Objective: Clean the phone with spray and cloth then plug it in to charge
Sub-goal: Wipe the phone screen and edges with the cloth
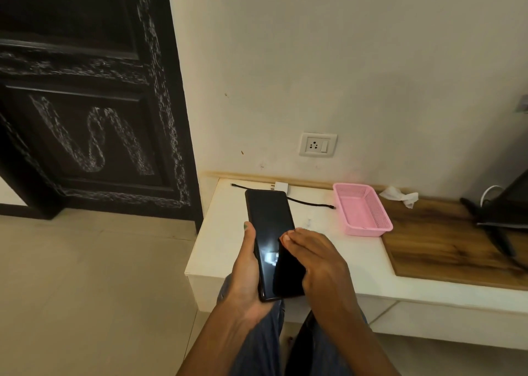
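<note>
My left hand (247, 273) holds the phone (270, 233) from its left edge, the thumb lying along the side and the lower corner resting in my palm. My right hand (317, 264) lies flat over the lower right part of the screen, fingers together and stretched, not closed around anything; I see no cloth under it, though something could be hidden below the palm. The phone is in the air over the front of the white table (357, 273), above my knees.

I judge the step is wiping or checking the screen. To do it well, I should keep the left grip firm on the edges only, so no new marks come on the glass, and press lightly with the right.

The long axis of the phone runs away from me, its top end toward the wall and tilted a little left, screen up. The black cable (305, 202) and the white adapter (281, 187) lie just behind it, below the wall socket (317, 144). The pink basket (363, 208) stands to the right. I see no spray.
</note>
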### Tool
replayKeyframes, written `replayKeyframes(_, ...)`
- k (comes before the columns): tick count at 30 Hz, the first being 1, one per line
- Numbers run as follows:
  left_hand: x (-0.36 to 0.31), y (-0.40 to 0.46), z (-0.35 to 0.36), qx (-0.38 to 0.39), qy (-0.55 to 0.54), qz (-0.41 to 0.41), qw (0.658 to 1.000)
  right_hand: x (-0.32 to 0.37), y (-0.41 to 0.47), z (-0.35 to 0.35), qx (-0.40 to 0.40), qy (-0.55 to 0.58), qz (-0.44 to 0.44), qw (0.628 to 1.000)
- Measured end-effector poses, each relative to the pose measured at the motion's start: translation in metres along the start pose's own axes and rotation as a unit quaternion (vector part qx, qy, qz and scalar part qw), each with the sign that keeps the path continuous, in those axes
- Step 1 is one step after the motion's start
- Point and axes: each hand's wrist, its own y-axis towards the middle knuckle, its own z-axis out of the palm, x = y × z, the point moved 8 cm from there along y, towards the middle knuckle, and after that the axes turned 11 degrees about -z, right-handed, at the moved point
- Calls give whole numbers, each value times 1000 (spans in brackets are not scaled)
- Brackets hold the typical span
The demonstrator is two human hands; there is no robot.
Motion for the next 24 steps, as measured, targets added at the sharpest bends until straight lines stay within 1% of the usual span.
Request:
replayKeyframes(1,1,0,1,1,5,-1,1000,-3,5,3,7,0,-1,1000)
replayKeyframes(4,4,-1,-3,-33,38,3,999,-17,19,6,16,2,20,1000)
replayKeyframes(7,9,-1,-4,-47,48,6,998,-31,34,6,7,12,37,999)
replayKeyframes(11,16,0,-3,-27,38,-17,999,-47,45,13,34,29,67,997)
replayKeyframes(13,16,0,-2,-14,26,-22,999,-50,47,16,41,40,67,996)
replayKeyframes(15,18,-1,1,-8,26,-30,999,-57,47,15,14,62,84,994)
replayKeyframes(16,20,-1,3,-2,24,-35,999,-65,44,13,-13,92,119,989)
replayKeyframes(18,22,-3,6,16,14,-43,999,-86,32,10,-76,181,217,956)
replayKeyframes(21,22,-5,7,40,-7,-47,998,-111,1,7,-151,270,346,886)
replayKeyframes(24,19,-4,2,45,-8,-47,998,-115,-28,4,-184,309,394,846)
